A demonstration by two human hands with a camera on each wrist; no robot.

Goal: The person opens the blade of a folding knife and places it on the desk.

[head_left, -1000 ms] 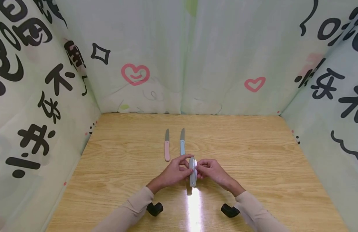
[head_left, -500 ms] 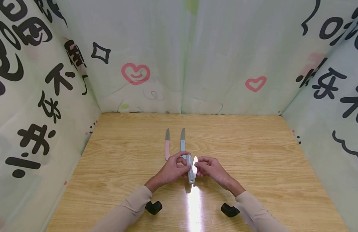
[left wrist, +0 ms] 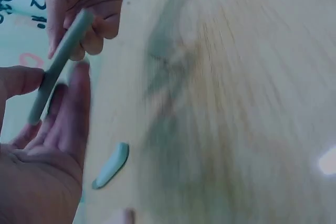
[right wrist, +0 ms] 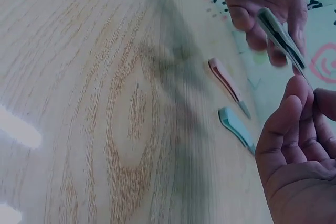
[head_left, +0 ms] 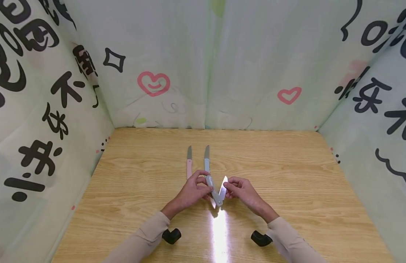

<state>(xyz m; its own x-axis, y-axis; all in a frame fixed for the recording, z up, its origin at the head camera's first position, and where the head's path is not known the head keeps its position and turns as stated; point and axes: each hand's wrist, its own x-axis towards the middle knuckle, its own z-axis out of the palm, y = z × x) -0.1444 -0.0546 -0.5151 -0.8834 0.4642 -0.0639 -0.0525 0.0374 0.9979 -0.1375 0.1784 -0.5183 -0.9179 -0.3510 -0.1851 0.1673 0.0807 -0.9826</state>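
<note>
A folding knife with a grey handle (head_left: 216, 196) is held above the table between my two hands, its blade (head_left: 223, 189) swung partly out so that handle and blade form a narrow V. My left hand (head_left: 191, 191) grips the handle between thumb and fingers, as the left wrist view also shows. With thumb and fingers my right hand (head_left: 242, 191) pinches the blade; in the right wrist view the blade (right wrist: 307, 81) runs from the handle slot to the fingertips. Beyond my left hand lie a pink-handled folding knife (head_left: 189, 168) and a light blue one (head_left: 207, 164), both unfolded.
The wooden table (head_left: 288, 164) is bounded by a printed curtain (head_left: 242, 65) at the back and both sides. Black wrist pieces (head_left: 171, 236) sit under both sleeves. A bright light reflection falls on the table in front of the hands.
The blade has swung out of the grey handle, from nearly folded to a V. My left hand has shifted slightly left with the handle, while the right hand keeps its pinch.
</note>
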